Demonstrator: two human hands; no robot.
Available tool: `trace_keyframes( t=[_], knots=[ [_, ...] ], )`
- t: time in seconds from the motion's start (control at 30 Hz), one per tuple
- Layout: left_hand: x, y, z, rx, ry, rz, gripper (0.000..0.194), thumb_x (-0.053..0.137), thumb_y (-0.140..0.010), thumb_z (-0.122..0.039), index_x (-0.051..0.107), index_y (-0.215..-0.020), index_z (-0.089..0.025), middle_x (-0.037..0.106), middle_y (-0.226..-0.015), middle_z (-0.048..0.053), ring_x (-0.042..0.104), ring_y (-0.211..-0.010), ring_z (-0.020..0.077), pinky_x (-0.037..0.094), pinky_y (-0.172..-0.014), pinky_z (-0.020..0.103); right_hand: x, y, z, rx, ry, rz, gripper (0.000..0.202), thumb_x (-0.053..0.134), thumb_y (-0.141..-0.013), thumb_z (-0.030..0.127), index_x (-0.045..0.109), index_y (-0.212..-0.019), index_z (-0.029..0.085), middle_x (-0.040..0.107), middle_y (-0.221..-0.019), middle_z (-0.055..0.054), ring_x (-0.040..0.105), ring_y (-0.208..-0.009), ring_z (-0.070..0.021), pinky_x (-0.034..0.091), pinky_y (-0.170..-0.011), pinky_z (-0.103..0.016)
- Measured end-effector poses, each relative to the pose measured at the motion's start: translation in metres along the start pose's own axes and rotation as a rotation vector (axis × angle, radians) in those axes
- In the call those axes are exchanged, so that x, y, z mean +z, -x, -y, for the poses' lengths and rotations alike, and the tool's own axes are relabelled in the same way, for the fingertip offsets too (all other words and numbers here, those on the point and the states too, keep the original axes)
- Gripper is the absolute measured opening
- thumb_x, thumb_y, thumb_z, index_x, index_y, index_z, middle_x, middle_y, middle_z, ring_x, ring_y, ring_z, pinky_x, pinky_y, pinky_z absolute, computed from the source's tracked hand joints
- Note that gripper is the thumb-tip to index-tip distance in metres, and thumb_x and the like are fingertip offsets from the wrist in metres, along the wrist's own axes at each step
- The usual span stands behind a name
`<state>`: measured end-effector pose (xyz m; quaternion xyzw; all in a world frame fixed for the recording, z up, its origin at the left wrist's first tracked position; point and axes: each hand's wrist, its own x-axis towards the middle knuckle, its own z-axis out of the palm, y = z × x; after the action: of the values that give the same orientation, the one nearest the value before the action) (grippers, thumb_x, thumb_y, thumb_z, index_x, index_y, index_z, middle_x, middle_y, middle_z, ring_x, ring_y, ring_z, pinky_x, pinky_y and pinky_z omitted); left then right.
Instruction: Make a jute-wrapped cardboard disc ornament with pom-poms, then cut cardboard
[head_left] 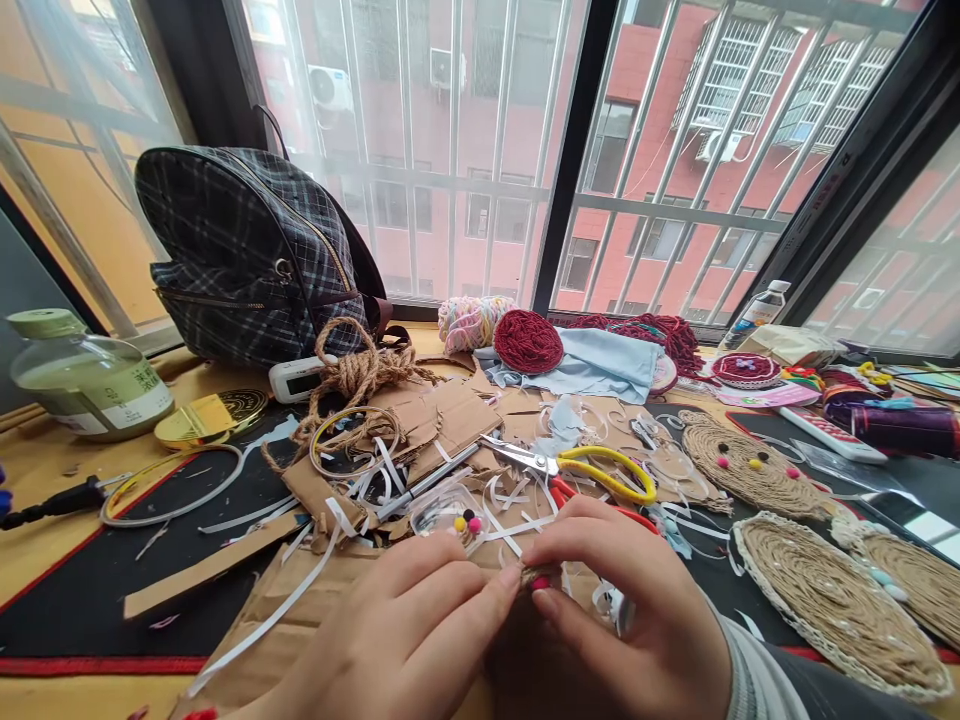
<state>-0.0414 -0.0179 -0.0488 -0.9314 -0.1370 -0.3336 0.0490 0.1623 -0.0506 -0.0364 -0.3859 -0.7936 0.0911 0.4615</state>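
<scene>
Carefully, my left hand (pixel 405 630) pinched one side of a small jute piece (pixel 538 577) at six o'clock on the desk, thumb and forefinger closed on it, other fingers curled loose. My right hand (pixel 622 610) pinched the other side, fingertips meeting the left ones, and a tiny pink bead (pixel 538 583) sat just under my thumb.

Reading from the left, I judged the risks so: the glass bottle (pixel 86 380) at nine o'clock lay on its side near the edge and might have rolled if the desk were jolted. The paper strips (pixel 352 500) and cardboard scraps (pixel 435 415) at eleven lay loose enough to catch on my wrists. The scissors (pixel 577 468) at twelve lay just beyond my knuckles, blades slightly parted, so a careless reach could have nicked me. The bead might have slipped from so light a grip and vanished in the litter.

Most of the jute piece was hidden behind my fingers; I couldn't tell its shape. My right sleeve (pixel 757 670) ran off the frame, and the round mat (pixel 840 600) at three was cut by the edge.
</scene>
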Motion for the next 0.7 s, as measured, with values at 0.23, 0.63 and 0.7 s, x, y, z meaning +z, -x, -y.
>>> trace_keyframes(
  t=[0.23, 0.63, 0.7],
  knots=[
    [0.000, -0.001, -0.002, -0.015, 0.027, 0.022, 0.032, 0.037, -0.090, -0.012, 0.056, -0.115, -0.015, 0.070, -0.091, 0.007, 0.063, -0.086, 0.0172, 0.052, -0.082, 0.028, 0.003, 0.000, 0.002, 0.038, -0.104, -0.070, 0.016, 0.057, -0.071, 0.005, 0.060, -0.078, 0.019, 0.063, -0.065, -0.001, 0.055, -0.062, -0.0137, 0.047, -0.058, -0.024],
    [0.000, -0.014, -0.001, -0.170, 0.082, -0.058, 0.031, 0.040, -0.081, -0.001, 0.059, -0.100, -0.016, 0.068, -0.088, 0.005, 0.063, -0.082, 0.0138, 0.053, -0.079, 0.024, -0.008, 0.000, -0.019, -0.017, -0.070, 0.088, 0.027, 0.059, -0.079, 0.020, 0.063, -0.105, 0.019, 0.069, -0.088, -0.006, 0.062, -0.081, -0.0174, 0.051, -0.070, -0.028],
    [0.000, -0.015, -0.002, -0.169, 0.087, -0.080, 0.030, 0.040, -0.082, -0.002, 0.058, -0.100, -0.017, 0.069, -0.090, 0.005, 0.064, -0.082, 0.0135, 0.053, -0.075, 0.021, -0.007, -0.002, -0.019, -0.010, -0.071, 0.093, 0.023, 0.058, -0.079, 0.017, 0.064, -0.102, 0.019, 0.070, -0.082, -0.005, 0.063, -0.076, -0.0161, 0.051, -0.068, -0.027]
  ],
)
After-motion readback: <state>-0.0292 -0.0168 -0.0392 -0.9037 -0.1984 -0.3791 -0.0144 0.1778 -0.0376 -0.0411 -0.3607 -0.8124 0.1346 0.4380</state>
